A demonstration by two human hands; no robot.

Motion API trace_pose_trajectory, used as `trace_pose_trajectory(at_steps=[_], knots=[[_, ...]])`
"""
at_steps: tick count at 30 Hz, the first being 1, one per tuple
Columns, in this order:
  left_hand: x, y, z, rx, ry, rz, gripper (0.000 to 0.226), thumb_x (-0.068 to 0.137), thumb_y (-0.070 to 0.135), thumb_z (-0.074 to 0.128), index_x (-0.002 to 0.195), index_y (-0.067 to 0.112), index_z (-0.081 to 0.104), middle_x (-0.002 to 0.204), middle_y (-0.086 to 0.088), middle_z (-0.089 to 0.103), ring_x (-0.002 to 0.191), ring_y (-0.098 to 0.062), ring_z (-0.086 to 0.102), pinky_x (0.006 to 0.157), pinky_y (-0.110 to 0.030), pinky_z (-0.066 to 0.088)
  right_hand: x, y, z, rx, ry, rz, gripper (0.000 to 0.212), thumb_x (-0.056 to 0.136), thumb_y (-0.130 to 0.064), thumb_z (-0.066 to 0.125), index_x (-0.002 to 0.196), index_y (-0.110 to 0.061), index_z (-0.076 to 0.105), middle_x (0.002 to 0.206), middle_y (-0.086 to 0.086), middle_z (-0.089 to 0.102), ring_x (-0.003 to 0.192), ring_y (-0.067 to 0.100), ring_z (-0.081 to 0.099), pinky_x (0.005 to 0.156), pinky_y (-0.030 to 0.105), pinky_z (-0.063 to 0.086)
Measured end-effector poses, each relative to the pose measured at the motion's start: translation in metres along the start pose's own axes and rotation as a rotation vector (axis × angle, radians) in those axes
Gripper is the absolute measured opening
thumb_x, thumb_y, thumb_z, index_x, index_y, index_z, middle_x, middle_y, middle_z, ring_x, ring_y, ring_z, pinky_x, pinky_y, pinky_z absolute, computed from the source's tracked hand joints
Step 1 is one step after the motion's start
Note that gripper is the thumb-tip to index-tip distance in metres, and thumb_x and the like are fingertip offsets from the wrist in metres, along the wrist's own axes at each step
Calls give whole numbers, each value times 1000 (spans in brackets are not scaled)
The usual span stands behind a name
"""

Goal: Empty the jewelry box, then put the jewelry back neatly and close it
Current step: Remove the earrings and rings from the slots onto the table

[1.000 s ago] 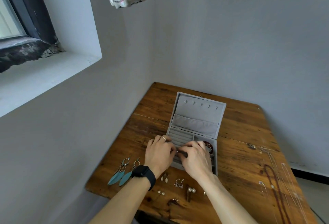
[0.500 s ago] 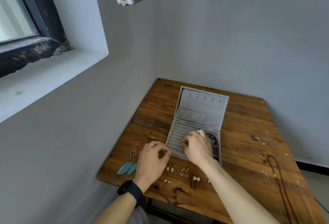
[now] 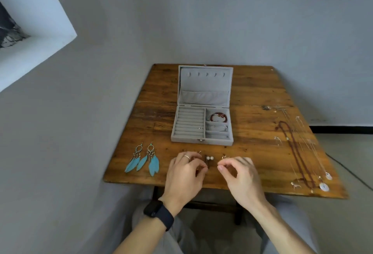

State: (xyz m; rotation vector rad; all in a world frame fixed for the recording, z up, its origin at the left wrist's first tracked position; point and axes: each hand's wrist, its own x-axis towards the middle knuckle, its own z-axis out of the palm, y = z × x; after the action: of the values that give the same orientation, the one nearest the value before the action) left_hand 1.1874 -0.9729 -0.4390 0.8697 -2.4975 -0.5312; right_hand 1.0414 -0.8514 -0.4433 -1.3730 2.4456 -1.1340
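Both bare forearms come in from the near side, close together. The left hand (image 3: 185, 171) lies palm down with its fingers curled under. The right hand (image 3: 240, 175) has thumb and forefinger tips touching. Whether either hand pinches anything is unclear.

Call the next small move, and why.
Probably the right hand reaches to the open jewelry box and lifts the small shiny piece out of the ring rolls. The box also holds a red bracelet, so emptying looks unfinished; it and the left hand hover at the near edge by the pearl studs.
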Motion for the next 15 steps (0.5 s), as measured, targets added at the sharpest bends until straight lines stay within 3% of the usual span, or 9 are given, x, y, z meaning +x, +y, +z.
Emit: trace_pose_trajectory(at_steps=[4,7,11,15], knots=[[0,6,10,119,-32,-14,13,89,34,68,100,31,76,128,9,59,126,-12,46,107,-38,38,-2,4,10,-51,-39,-27,8,89,-30,71,96,-31,75,87,-24,57,87,8,46,70,13,35],[-1,8,11,132,-55,-64,17,91,37,65,104,33,75,134,10,56,132,-11,41,110,-36,32,-2,5,18,-32,-64,-20,8,90,-32,71,96,-32,76,86,-25,56,85,6,44,70,13,34],[-1,9,9,140,-66,-81,17,92,39,64,104,34,74,134,11,54,133,-11,40,110,-35,31,-3,7,24,-18,-41,-21,9,86,-33,74,95,-33,77,84,-22,61,80,6,48,67,24,43],[-1,9,8,141,-78,-82,18,91,39,66,106,33,74,134,9,55,132,-12,40,109,-36,33,-5,11,24,13,-20,-24,16,84,-35,76,100,-33,77,82,-19,63,78,6,49,66,23,43]])
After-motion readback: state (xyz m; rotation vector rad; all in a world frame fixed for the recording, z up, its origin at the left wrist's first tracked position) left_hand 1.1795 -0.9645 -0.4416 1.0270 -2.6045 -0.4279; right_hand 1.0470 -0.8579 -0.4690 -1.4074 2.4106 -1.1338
